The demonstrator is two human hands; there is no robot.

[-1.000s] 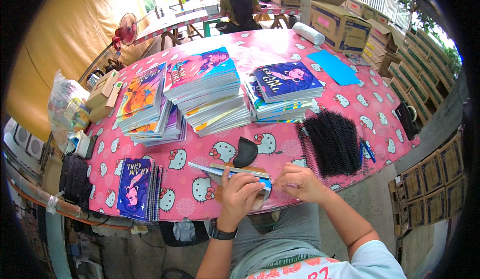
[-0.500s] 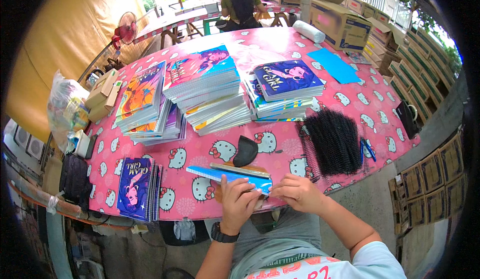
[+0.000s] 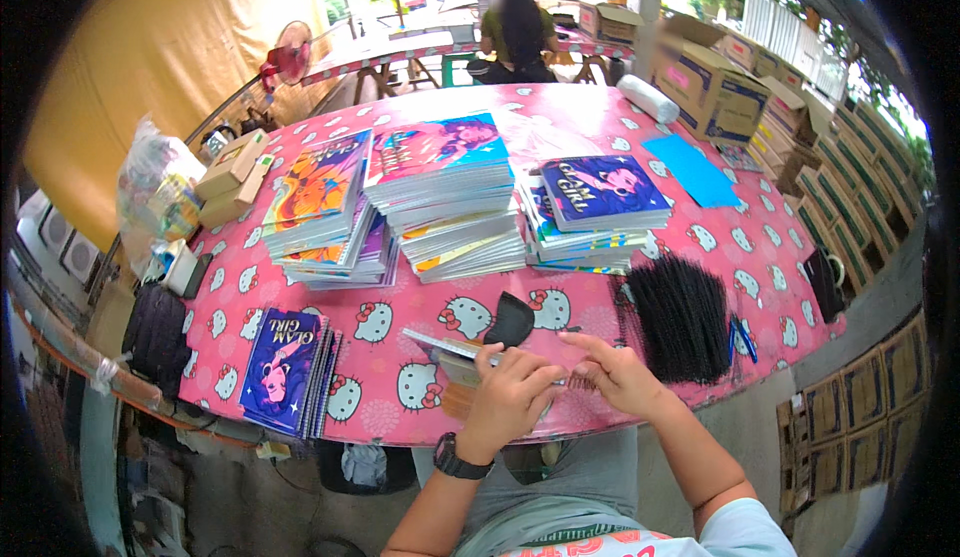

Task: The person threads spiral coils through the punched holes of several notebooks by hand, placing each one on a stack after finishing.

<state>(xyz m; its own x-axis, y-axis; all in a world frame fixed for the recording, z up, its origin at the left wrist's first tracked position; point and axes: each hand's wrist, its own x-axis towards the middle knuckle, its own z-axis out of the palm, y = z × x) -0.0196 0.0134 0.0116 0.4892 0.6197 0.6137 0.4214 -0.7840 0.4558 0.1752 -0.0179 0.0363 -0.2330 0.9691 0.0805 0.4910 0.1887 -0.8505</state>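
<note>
Head view only. Left hand curled over a thin notebook at the near edge of the worktop, grip pressed on its cover. Right hand beside it, fingers spread, apparently on the book's spine edge; hold unclear. Risk: book overhanging the edge, glossy cover, could slide off the slick pink printed cloth. Black plastic binding combs, bristly, close by right. Stacked notebooks behind, soft-cornered, tall, leaning slightly.

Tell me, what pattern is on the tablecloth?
Pink tablecloth with white cartoon cat faces, clearest in the head view.
</note>
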